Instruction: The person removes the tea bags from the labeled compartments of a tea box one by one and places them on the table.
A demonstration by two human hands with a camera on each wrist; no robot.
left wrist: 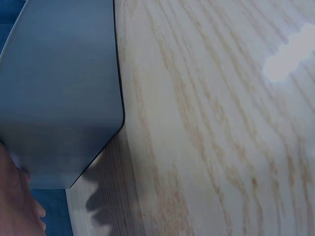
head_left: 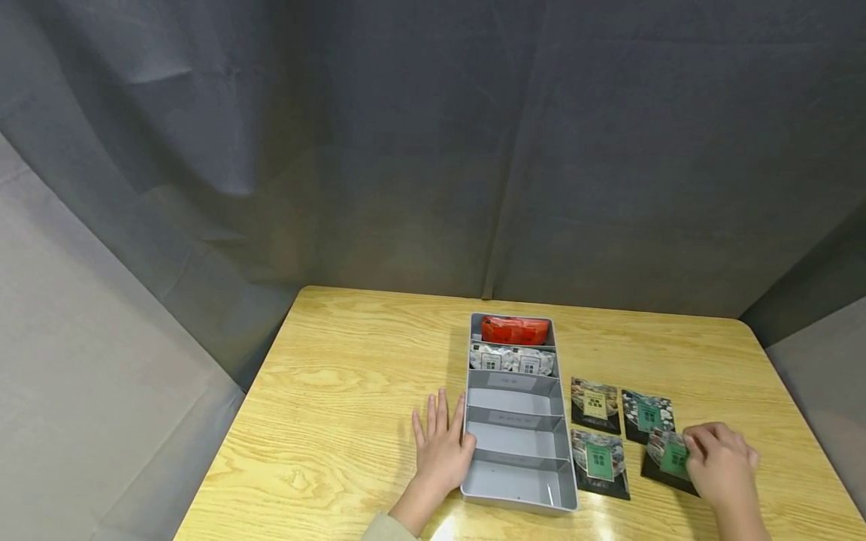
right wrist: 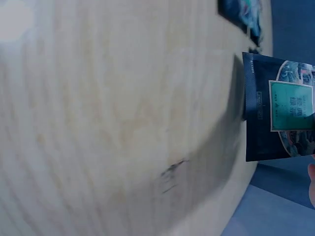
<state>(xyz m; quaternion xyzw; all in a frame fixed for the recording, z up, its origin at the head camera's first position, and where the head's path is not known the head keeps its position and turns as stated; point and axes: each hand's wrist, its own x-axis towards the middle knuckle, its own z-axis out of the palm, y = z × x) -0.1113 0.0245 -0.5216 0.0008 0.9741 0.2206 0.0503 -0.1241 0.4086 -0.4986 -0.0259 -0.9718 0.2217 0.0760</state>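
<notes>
A long grey divided box (head_left: 509, 482) stands on the table in the head view. My left hand (head_left: 438, 453) lies at its left side with fingers straight and spread, the thumb at the rim. With the fingers of my right hand (head_left: 725, 464) I pinch the edge of a dark sachet (head_left: 671, 455) with a green label. The right wrist view shows this sachet tilted up over the wood, with a fingertip (right wrist: 312, 184) at its edge. Around it lie a yellow-label sachet (head_left: 595, 406), a teal-label sachet (head_left: 647, 415) and another green-label sachet (head_left: 600, 463).
Red packets (head_left: 514, 330) fill the box's farthest compartment, and white patterned packets (head_left: 512, 360) sit in the one nearer. Three nearer compartments show bare floors. The wooden table (head_left: 352, 391) ends at a grey curtain (head_left: 406, 150) behind.
</notes>
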